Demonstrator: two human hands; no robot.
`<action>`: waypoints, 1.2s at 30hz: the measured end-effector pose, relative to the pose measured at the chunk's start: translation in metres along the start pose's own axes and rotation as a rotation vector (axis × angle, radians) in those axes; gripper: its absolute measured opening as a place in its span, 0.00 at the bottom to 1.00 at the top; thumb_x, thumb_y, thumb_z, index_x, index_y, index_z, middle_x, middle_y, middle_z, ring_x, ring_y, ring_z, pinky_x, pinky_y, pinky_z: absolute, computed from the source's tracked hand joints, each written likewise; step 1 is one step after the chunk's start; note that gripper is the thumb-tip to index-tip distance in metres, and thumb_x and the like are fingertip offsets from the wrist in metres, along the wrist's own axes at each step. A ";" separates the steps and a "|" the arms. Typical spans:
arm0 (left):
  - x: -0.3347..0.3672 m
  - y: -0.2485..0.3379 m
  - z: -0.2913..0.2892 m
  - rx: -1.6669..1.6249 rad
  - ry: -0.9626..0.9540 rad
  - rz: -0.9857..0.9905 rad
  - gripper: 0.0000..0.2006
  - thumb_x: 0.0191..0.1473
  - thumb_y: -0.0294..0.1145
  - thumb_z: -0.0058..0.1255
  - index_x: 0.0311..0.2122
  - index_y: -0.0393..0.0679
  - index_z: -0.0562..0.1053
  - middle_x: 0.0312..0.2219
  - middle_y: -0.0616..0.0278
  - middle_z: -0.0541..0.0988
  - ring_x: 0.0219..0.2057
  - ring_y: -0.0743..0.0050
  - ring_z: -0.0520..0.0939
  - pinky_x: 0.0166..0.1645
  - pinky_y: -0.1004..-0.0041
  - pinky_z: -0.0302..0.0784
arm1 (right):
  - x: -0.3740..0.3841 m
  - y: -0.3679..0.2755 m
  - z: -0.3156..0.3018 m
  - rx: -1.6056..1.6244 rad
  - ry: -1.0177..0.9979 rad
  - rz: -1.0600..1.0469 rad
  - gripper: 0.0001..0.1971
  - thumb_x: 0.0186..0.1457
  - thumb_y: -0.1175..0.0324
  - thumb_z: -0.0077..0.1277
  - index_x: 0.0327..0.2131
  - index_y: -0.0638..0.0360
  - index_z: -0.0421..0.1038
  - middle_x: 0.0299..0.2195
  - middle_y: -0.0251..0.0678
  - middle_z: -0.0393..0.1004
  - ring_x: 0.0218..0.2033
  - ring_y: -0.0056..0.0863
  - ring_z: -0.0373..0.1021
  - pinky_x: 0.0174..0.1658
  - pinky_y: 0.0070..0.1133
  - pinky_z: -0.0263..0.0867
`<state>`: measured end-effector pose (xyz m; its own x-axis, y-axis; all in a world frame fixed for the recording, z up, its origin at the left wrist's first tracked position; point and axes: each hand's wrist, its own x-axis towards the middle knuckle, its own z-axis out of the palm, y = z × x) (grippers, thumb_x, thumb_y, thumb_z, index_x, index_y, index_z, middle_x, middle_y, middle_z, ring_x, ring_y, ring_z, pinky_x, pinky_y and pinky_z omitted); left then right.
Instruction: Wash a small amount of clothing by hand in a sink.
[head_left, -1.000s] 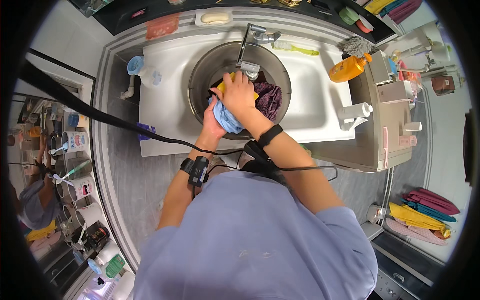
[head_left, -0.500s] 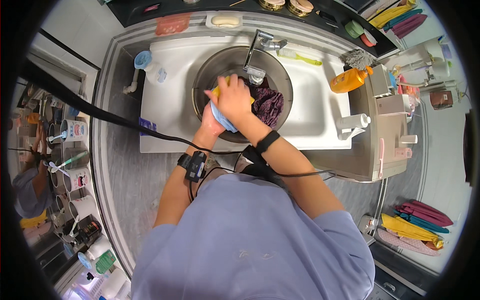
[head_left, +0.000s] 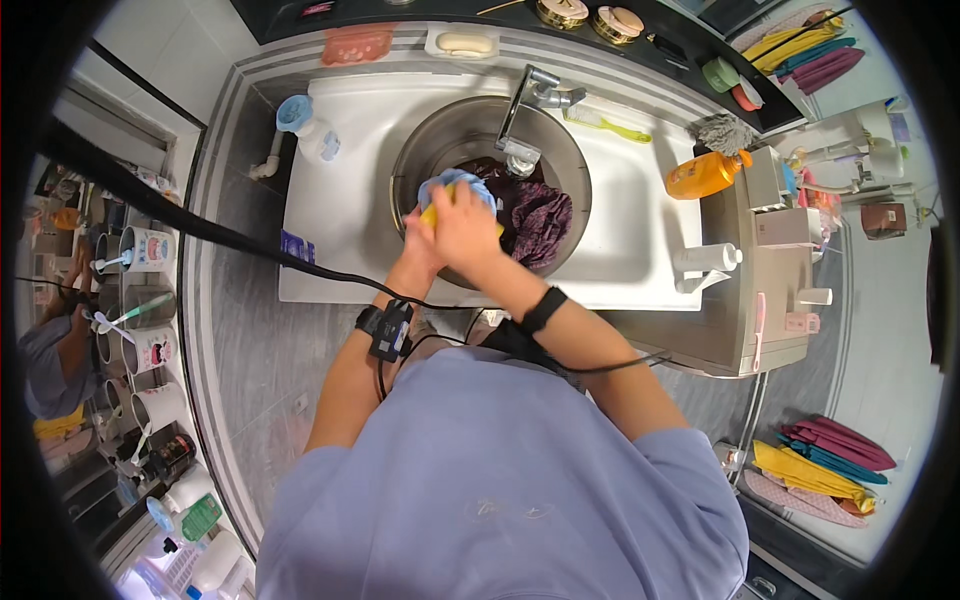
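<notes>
Over the left part of a round metal basin [head_left: 403,160], both hands are closed around a bunched blue-and-yellow cloth [head_left: 456,184]. My left hand [head_left: 421,246] grips it from the near left, partly hidden. My right hand [head_left: 466,232] lies over the top and right of it, fingers bent onto the yellow part. A dark purple patterned garment [head_left: 541,224] lies crumpled in the basin just right of my right hand, with dark brown wet fabric behind it. The spout of the chrome faucet [head_left: 520,155] hangs over the basin.
The basin stands in a white sink [head_left: 625,230]. Around it are a green brush [head_left: 608,125], an orange pump bottle [head_left: 706,175], a white bottle [head_left: 707,258], a blue-capped bottle [head_left: 308,125] and a soap dish [head_left: 463,42]. A black cable [head_left: 230,238] crosses from the left.
The blue part of the cloth, earlier hanging below my hands, now bulges above them on the far side. My hands have turned on the cloth and moved slightly nearer me.
</notes>
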<state>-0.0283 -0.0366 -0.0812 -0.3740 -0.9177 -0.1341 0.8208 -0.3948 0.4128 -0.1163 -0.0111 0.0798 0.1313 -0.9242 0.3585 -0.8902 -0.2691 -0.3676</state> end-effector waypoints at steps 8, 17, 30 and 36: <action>0.002 0.018 0.103 -0.362 -0.018 -0.378 0.25 0.61 0.45 0.22 0.59 0.46 0.57 0.59 0.57 0.60 0.58 0.58 0.63 0.61 0.57 0.57 | 0.033 0.051 -0.009 -0.292 0.009 0.108 0.27 0.49 0.43 0.48 0.40 0.59 0.66 0.33 0.45 0.65 0.33 0.42 0.67 0.32 0.33 0.65; -0.009 0.032 0.066 -0.281 -0.119 -0.295 0.24 0.61 0.45 0.25 0.57 0.45 0.61 0.54 0.57 0.68 0.54 0.58 0.69 0.59 0.58 0.60 | 0.008 0.011 0.009 -0.006 -0.017 0.034 0.29 0.47 0.42 0.50 0.43 0.58 0.66 0.34 0.46 0.65 0.32 0.44 0.68 0.33 0.34 0.67; -0.024 0.097 0.074 -0.109 0.141 -0.395 0.21 0.60 0.42 0.31 0.52 0.42 0.66 0.49 0.55 0.72 0.49 0.57 0.73 0.55 0.61 0.67 | 0.173 -0.003 -0.001 0.405 0.014 0.066 0.39 0.35 0.74 0.58 0.54 0.65 0.53 0.47 0.55 0.64 0.50 0.52 0.61 0.54 0.33 0.58; -0.031 0.103 0.063 -0.129 -0.050 -0.462 0.22 0.61 0.41 0.29 0.55 0.41 0.63 0.50 0.55 0.71 0.51 0.58 0.72 0.57 0.61 0.66 | 0.251 -0.022 0.029 0.045 0.042 -0.162 0.30 0.37 0.80 0.49 0.49 0.62 0.58 0.45 0.51 0.65 0.51 0.49 0.60 0.57 0.31 0.53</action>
<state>0.0407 -0.0455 0.0224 -0.7299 -0.6428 -0.2324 0.6095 -0.7660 0.2043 -0.0512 -0.2449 0.1534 0.2526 -0.8559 0.4513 -0.8382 -0.4266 -0.3398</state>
